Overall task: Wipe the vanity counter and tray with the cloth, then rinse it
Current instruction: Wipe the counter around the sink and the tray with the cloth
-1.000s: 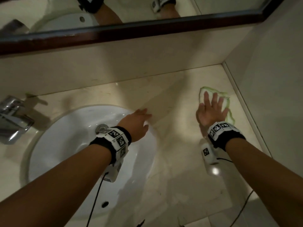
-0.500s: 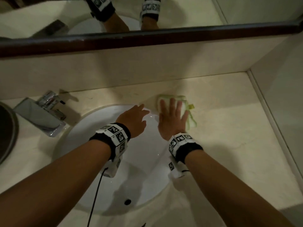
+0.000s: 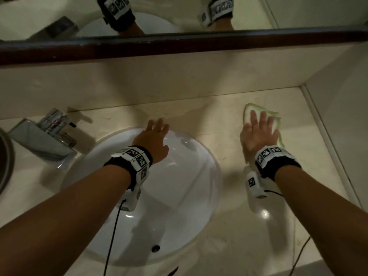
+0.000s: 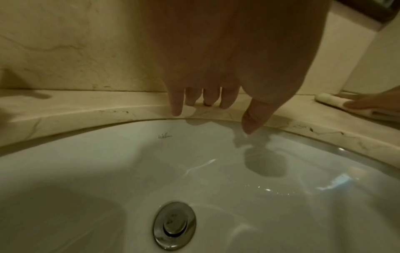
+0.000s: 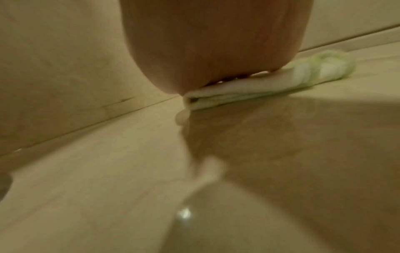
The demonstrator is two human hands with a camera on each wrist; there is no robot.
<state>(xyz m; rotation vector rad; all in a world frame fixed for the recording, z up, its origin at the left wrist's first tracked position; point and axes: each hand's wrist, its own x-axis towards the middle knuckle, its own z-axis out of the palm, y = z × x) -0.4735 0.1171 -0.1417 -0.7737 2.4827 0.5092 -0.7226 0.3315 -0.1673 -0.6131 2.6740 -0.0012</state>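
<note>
A folded pale cloth with a green edge point(image 3: 275, 118) point(image 5: 255, 85) lies flat on the beige vanity counter point(image 3: 249, 226) to the right of the basin. My right hand point(image 3: 257, 132) presses on it with straight, spread fingers, and in the right wrist view the palm point(image 5: 216, 51) sits on the cloth's near fold. My left hand point(image 3: 155, 134) point(image 4: 212, 106) hovers over the far rim of the white basin point(image 3: 179, 196) point(image 4: 216, 171), fingers relaxed and holding nothing. The cloth's end point(image 4: 331, 101) shows at the right edge of the left wrist view. No tray is in view.
A chrome faucet point(image 3: 45, 136) stands at the basin's left. A dark round rim point(image 3: 6, 162) shows at the far left edge. The mirror frame point(image 3: 179, 46) runs above the backsplash, and a side wall point(image 3: 338, 136) bounds the counter on the right. The drain stopper point(image 4: 174, 226) sits in the basin.
My right hand has slid the cloth from beside the basin's rim back out to the right, toward the side wall. My left hand stays over the basin's far rim.
</note>
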